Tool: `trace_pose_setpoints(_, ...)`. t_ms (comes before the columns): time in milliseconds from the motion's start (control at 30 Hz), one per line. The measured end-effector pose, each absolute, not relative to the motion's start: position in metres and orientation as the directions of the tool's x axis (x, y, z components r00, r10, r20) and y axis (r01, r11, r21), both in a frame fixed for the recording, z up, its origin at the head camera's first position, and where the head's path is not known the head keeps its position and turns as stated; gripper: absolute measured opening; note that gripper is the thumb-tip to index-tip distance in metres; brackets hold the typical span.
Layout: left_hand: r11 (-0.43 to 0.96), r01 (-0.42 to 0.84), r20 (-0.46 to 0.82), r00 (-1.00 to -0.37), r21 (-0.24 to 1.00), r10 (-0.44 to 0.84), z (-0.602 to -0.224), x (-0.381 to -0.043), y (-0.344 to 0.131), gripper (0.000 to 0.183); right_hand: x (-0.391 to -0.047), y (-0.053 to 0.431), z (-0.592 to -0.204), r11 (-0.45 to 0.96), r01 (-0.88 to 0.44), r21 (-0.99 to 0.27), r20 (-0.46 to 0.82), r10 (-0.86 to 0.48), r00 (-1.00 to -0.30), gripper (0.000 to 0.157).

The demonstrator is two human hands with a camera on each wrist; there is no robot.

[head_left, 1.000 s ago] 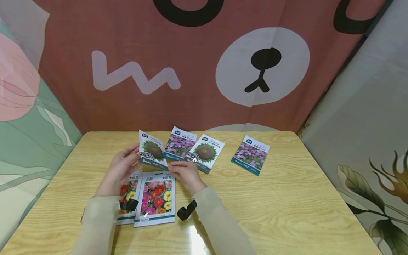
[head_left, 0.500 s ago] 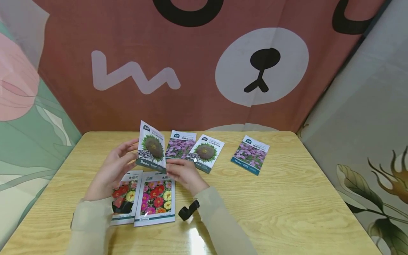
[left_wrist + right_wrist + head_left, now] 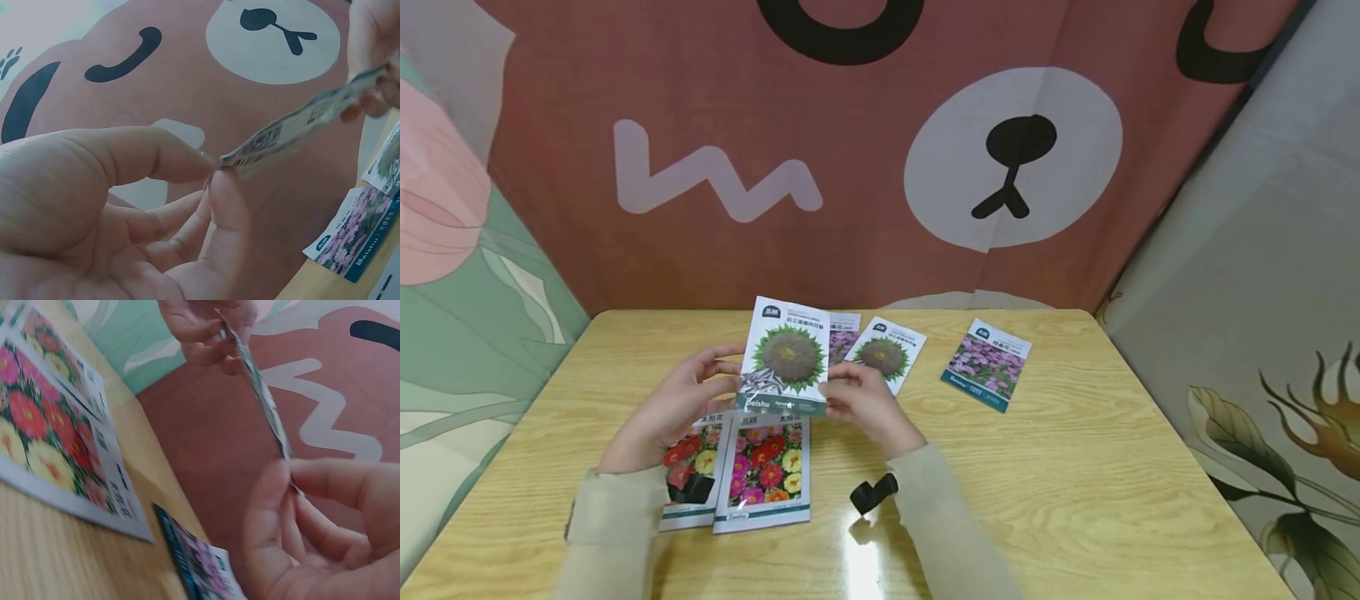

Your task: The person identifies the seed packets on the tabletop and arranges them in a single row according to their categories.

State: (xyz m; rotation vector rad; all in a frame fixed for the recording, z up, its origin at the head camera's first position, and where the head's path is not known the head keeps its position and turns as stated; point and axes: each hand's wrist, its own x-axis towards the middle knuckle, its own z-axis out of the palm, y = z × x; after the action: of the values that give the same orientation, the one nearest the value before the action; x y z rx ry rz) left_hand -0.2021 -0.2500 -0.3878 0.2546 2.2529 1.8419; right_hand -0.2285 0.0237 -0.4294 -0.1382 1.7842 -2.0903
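Note:
Between both hands a sunflower seed packet (image 3: 787,354) is held up above the table, its front facing the head camera. My left hand (image 3: 673,408) pinches its left edge between thumb and forefinger, as the left wrist view also shows. At the opposite edge my right hand (image 3: 868,404) pinches it near the lower corner. Behind the held packet lies a purple-flower seed packet (image 3: 844,333), partly hidden. Beside that one is another sunflower packet (image 3: 887,354), its lower part covered by the right hand.
Two red-and-yellow-flower packets, one (image 3: 767,471) nearer the middle and one (image 3: 706,450) under the left wrist, lie at the front left. Another purple-flower packet (image 3: 988,364) lies apart on the wooden table (image 3: 1075,483). A patterned cloth (image 3: 865,267) hangs behind the table.
The sunflower packet was angled sideways at the left; it has shifted right and turned to face the head camera. My right hand has moved right with it, covering more of the packets behind.

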Motion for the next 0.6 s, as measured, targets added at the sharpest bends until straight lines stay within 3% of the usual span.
trace_pose_setpoints(233, 0.183, -0.006, -0.061, -0.953, 0.983, 0.297, -0.394, -0.205, -0.241, 0.043, -0.224, 0.052, -0.415, 0.005, 0.146, -0.989, -0.133, -0.435, -0.89, 0.022)
trace_pose_setpoints(400, 0.177, -0.017, -0.069, -0.953, 0.984, 0.294, -0.397, -0.205, -0.232, 0.043, -0.223, 0.067, -0.407, 0.077, 0.127, -0.989, -0.148, -0.511, -0.847, 0.017)
trace_pose_setpoints(600, 0.189, -0.026, -0.083, -0.95, 0.982, 0.301, -0.4, -0.203, -0.224, 0.041, -0.223, 0.079, -0.402, 0.124, 0.136, -0.983, -0.182, -0.569, -0.802, 0.023)
